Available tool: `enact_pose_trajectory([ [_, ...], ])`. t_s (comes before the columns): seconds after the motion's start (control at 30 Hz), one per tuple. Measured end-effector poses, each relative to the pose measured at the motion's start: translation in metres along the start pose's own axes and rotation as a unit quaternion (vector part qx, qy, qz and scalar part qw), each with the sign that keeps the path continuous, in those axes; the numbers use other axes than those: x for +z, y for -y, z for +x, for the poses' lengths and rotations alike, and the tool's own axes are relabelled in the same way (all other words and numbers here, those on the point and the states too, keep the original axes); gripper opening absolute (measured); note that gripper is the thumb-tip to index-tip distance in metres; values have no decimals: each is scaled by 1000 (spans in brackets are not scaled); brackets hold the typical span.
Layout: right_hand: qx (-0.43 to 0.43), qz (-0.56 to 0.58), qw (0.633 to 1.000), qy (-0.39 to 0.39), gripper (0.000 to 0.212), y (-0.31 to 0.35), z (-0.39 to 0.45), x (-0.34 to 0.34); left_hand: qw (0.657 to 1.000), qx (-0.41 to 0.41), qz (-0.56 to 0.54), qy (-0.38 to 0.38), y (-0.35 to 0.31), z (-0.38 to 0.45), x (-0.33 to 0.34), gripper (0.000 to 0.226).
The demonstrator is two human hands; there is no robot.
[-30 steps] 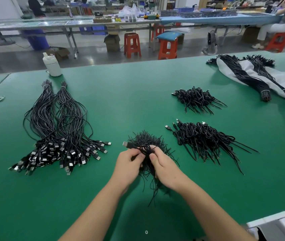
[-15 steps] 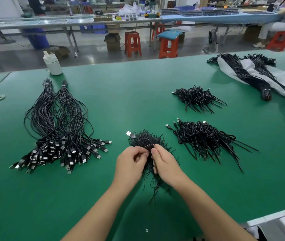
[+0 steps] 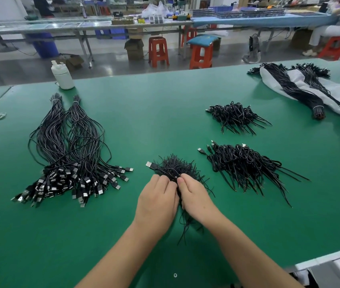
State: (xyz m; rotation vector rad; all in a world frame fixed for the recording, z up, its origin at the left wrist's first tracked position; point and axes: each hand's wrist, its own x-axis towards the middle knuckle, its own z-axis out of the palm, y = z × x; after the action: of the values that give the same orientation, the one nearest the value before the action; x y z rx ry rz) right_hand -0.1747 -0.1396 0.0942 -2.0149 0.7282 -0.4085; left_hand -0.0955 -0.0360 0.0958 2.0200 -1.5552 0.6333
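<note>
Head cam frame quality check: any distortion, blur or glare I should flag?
Head view: strong wide-angle bowing, and the far edge of the green table curves. The centre is sharp on the left hand, right hand and cable bundle. The corners go soft, and the seated person at top right smears. There is mild glare on the polished floor, and shadows near the hands are soft.

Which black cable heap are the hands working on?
The small tangled heap in front, the only one gripped by the left hand and right hand.
</note>
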Motion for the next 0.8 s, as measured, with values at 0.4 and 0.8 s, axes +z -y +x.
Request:
enact_pose_trajectory([
  [0.4, 18, 11, 992, 128, 35, -1, -4, -7, 992, 64, -89, 67, 28, 4, -14, 21],
  [0.8, -89, -128, 982, 109, 27, -1, -12, -6, 891, -334, -286, 113, 21, 13, -15, 21],
])
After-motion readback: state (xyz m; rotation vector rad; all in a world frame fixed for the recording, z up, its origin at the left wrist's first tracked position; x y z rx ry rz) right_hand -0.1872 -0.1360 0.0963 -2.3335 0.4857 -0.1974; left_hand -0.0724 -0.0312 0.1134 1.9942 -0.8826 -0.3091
